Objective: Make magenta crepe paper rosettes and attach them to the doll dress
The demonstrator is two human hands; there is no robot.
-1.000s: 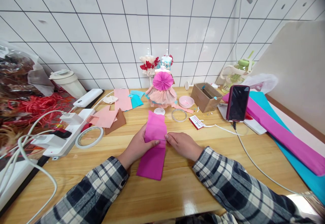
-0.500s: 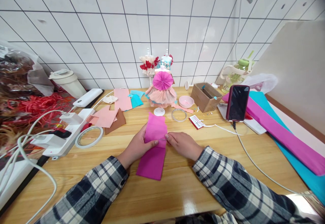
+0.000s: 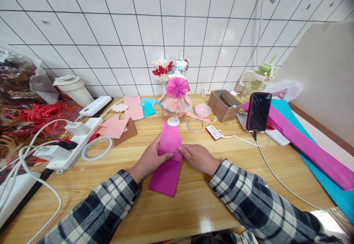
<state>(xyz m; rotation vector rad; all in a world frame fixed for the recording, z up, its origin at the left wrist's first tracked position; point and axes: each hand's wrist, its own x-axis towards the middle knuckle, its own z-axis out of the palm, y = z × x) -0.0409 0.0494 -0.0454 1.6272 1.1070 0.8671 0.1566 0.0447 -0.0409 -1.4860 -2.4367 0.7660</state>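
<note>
A magenta strip of crepe-like paper [image 3: 166,177] lies lengthwise on the table in front of me, folded across its middle. My left hand [image 3: 151,159] is closed on its left edge, with the thumb pressing on top near the fold. At the right edge, the thumb and fingers of my right hand [image 3: 197,157] pinch a thin grey metal piece [image 3: 176,152] that lies across the fold; its exact kind is too small to tell. Beyond the paper stands a small dress form [image 3: 175,103] in a pale pink skirt with a magenta pleated rosette.
Paper scraps [image 3: 113,126], a tape roll [image 3: 97,148] and a power strip [image 3: 74,144] lie to the left. On the right are a cardboard box [image 3: 224,105], a pink bowl [image 3: 202,110], a propped phone [image 3: 259,112] with its cable, and long coloured paper sheets [image 3: 309,140].
My right hand has shifted slightly left along the paper, and less of the metal piece shows. The paper's far end has bent a little; my left hand stays nearly still.
</note>
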